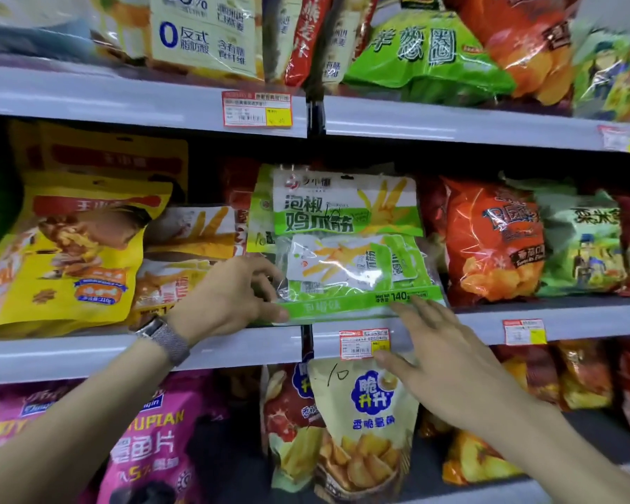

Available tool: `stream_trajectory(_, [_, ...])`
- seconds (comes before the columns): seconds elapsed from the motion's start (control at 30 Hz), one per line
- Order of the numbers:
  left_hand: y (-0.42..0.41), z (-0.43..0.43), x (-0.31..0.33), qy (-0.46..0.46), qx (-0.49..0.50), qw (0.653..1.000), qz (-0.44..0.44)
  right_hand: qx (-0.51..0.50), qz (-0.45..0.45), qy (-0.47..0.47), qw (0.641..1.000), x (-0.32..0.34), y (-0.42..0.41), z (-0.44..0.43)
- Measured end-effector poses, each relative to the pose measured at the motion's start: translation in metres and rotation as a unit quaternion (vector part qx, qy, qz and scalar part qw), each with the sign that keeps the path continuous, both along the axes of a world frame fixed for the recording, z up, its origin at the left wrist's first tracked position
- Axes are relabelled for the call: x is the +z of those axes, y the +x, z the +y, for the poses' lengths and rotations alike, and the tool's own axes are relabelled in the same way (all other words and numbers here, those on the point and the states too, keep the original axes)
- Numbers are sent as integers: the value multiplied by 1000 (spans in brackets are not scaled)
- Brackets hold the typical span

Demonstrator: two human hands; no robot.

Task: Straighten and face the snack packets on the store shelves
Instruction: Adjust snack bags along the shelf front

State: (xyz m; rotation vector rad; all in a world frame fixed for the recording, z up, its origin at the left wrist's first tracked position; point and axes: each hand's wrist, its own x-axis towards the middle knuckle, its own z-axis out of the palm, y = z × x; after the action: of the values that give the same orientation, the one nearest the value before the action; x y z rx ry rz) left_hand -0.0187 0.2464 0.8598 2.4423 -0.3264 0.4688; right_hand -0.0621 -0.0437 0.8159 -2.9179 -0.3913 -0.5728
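On the middle shelf (481,327), front edge: green-and-white packet (346,227) stands upright, facing you | probably light, soft, slippery film; hold it by the stiffer bottom seam | your left hand (230,296) pinches its lower-left corner | your right hand (448,354) is flat, fingers straight, at its lower-right edge | orange crisp bag (488,241) just beside

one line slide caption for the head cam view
The left hand grips the green packet by its lower left corner on the middle shelf; open right hand at its lower right edge.
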Motion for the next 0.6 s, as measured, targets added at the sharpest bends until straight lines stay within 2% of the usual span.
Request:
stream_trajectory(0.2, [-14,-3,1,28,54,998,5,35,-11,10,999,10,-4,-5])
stream_trajectory(0.37, [-36,-17,-6,121,137,980,-80,86,-3,34,996,14,-12,5])
stream_trajectory(0.6, [-94,-32,-33,136,193,964,-123,162,-61,48,984,-1,-9,42])
